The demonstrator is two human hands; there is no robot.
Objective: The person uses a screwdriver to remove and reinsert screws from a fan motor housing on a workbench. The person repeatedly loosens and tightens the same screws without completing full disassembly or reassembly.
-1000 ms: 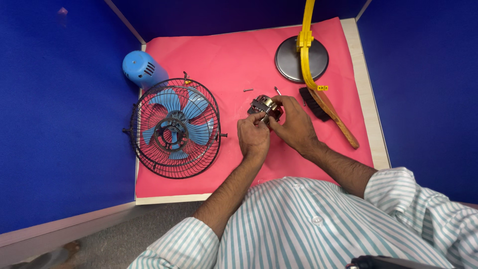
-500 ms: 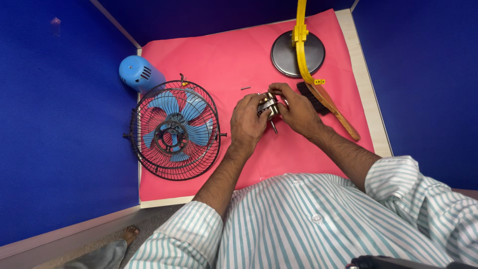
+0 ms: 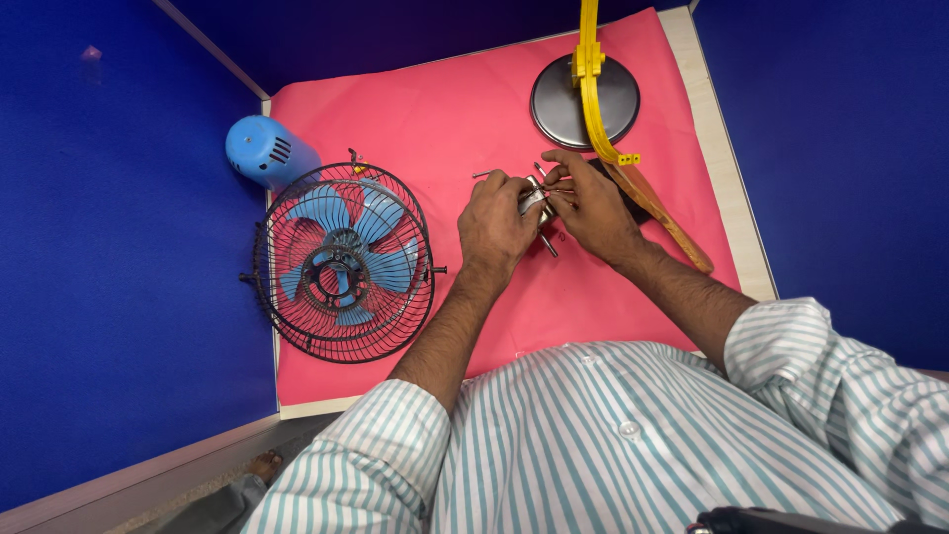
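On the pink mat [image 3: 415,119] we've got the fan cage with blue blades [image 3: 343,262] at left, the round dark base plate [image 3: 583,99] up top with the yellow arm [image 3: 590,79] across it, and the blue motor cover [image 3: 262,151] by the cage. Our left hand [image 3: 497,222] and right hand [image 3: 591,203] both grip the small metal motor [image 3: 537,203] mid-mat, fingers closed around it. It looks dense, rigid and smooth-sided, so likely slippery. We'd hold the body, not the thin shaft [image 3: 549,245] or loose wires, which look bendable.
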